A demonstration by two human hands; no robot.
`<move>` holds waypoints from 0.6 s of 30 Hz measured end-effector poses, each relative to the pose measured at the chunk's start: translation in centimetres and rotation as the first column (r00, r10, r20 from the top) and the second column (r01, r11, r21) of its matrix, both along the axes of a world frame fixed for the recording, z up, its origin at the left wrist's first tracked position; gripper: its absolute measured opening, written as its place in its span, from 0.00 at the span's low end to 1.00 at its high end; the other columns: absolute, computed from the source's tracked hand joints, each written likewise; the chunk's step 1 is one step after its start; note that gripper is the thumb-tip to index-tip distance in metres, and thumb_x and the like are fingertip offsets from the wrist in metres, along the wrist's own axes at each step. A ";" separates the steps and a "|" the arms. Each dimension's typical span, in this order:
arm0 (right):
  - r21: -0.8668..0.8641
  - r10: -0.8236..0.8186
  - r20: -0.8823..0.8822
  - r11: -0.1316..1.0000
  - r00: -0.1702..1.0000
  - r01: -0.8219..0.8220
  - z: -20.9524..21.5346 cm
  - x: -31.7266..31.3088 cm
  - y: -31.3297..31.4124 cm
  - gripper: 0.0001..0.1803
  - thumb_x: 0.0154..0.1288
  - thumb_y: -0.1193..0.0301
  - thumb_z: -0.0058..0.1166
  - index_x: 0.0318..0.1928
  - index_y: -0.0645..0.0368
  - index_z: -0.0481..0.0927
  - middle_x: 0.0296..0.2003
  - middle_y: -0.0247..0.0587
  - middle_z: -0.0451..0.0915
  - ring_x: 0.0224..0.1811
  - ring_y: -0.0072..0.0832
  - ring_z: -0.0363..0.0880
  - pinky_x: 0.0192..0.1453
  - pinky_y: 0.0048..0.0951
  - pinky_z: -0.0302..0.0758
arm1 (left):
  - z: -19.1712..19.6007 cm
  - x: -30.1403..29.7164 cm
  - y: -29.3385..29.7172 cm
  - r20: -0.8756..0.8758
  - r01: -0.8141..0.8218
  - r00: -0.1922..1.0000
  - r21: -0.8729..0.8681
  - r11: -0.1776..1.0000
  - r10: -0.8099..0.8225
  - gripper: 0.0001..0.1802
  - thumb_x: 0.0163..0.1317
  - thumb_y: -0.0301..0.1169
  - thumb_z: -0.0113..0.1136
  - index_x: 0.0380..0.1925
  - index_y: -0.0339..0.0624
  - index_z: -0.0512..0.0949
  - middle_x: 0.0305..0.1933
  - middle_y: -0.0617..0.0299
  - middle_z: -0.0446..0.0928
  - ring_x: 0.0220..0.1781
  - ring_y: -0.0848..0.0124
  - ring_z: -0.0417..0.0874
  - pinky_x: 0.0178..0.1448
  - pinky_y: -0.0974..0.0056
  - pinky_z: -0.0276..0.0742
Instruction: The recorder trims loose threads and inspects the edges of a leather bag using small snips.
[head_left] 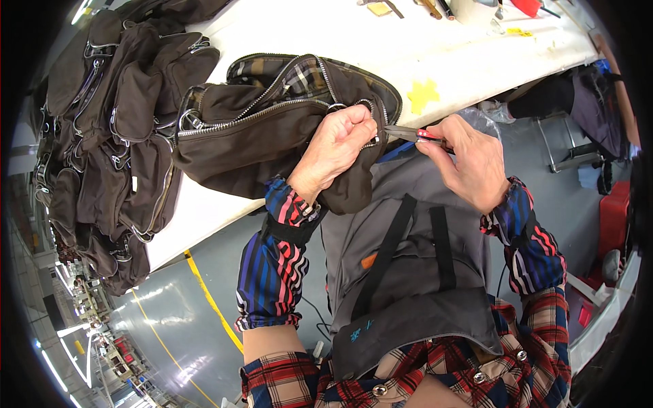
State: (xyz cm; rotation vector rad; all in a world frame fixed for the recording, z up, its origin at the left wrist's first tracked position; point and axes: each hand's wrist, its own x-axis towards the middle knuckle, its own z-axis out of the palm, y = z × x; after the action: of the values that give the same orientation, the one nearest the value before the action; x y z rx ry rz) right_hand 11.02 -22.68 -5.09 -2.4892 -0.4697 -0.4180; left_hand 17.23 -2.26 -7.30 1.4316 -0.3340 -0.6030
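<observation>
A dark brown fabric bag lies at the table's edge in front of me. Its long metal zipper is open, and plaid lining shows inside. With closed fingers, my left hand pinches the bag near its right end, beside a zipper end. My right hand grips small scissors with red and black handles. Their pointed blades aim left, close to the zipper end by my left fingertips. Whether the blades touch the fabric or a thread, I cannot tell.
Several similar brown bags are piled on the left of the white table. Small tools lie along its far side, and a yellow patch marks its top. Another person's dark-clothed leg shows at right, near a red box.
</observation>
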 end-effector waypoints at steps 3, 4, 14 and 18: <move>0.004 0.014 -0.003 1.000 1.000 -0.014 -0.1 0.1 -0.2 0.10 0.54 0.68 0.56 0.30 0.58 0.69 0.25 0.39 0.72 0.22 0.38 0.74 0.23 0.34 0.68 | -0.3 0.1 -0.1 0.011 0.004 1.000 -0.001 1.000 -0.004 0.11 0.63 0.27 0.48 0.20 0.42 0.67 0.23 0.76 0.60 0.26 0.86 0.56 0.29 0.78 0.53; 0.002 0.015 0.002 1.000 1.000 -0.015 0.0 0.1 -0.1 0.10 0.54 0.68 0.56 0.30 0.58 0.69 0.25 0.39 0.72 0.22 0.38 0.74 0.23 0.34 0.68 | -0.3 0.0 -0.1 0.012 0.001 1.000 0.002 1.000 -0.001 0.11 0.63 0.26 0.48 0.20 0.43 0.66 0.23 0.76 0.60 0.26 0.86 0.56 0.29 0.77 0.52; -0.161 0.035 0.045 0.987 0.998 -0.027 0.9 -0.3 0.6 0.11 0.54 0.68 0.55 0.30 0.59 0.67 0.24 0.39 0.70 0.22 0.35 0.75 0.23 0.32 0.69 | 0.1 -0.2 -0.3 -0.009 -0.020 1.000 0.029 0.999 0.020 0.12 0.62 0.26 0.48 0.19 0.44 0.64 0.21 0.76 0.58 0.24 0.86 0.54 0.27 0.77 0.50; -0.161 0.041 0.045 0.986 0.998 -0.033 1.3 -0.3 0.5 0.11 0.54 0.69 0.55 0.30 0.59 0.66 0.23 0.39 0.70 0.21 0.35 0.75 0.22 0.33 0.69 | 0.3 -0.1 -0.4 -0.009 -0.014 1.000 0.040 0.999 0.014 0.13 0.63 0.26 0.48 0.19 0.44 0.64 0.21 0.76 0.57 0.24 0.86 0.53 0.27 0.77 0.50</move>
State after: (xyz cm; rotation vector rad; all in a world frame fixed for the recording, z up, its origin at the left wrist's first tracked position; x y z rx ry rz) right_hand 10.76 -22.13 -3.82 -2.6247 -0.5891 -0.4423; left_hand 17.12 -2.62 -6.96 1.4682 -0.3056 -0.6083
